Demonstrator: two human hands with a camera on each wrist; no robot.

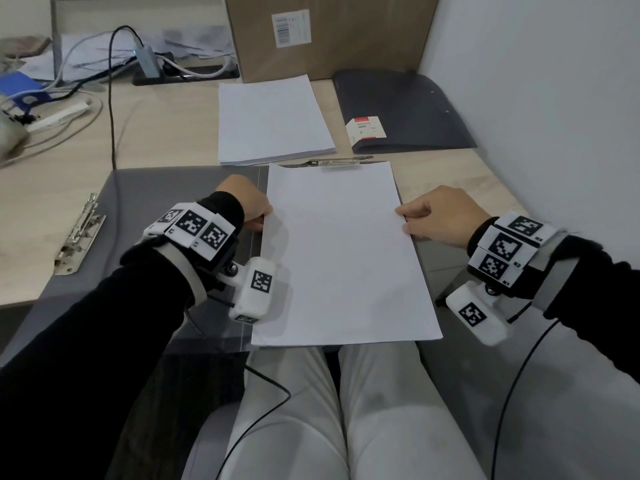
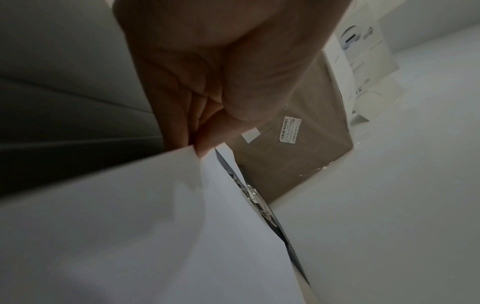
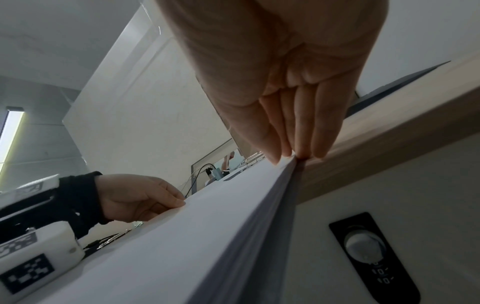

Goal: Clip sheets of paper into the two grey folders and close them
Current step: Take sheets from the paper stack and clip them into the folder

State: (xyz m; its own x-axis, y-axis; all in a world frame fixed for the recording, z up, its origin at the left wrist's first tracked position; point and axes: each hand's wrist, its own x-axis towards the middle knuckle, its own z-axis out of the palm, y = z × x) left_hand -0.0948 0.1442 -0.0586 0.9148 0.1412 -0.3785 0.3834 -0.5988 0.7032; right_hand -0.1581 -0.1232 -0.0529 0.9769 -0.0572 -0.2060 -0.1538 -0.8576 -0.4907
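Note:
A stack of white paper sheets (image 1: 343, 251) lies on the right half of the open grey folder (image 1: 156, 195) in front of me. The top edge of the sheets sits at the folder's metal clip (image 1: 337, 163). My left hand (image 1: 265, 218) pinches the sheets' left edge, thumb and fingertip meeting on the paper (image 2: 130, 226). My right hand (image 1: 401, 216) pinches the right edge, with its fingers (image 3: 285, 144) pressed against the side of the stack (image 3: 194, 236). The second grey folder (image 1: 408, 109) lies closed at the back right.
A loose paper stack (image 1: 273, 119) lies behind the open folder, in front of a cardboard box (image 1: 329, 32). A metal lever clip (image 1: 81, 233) sits at the folder flap's left edge. Cables and a hub (image 1: 149, 64) clutter the back left. A wall (image 1: 554, 98) runs along the right.

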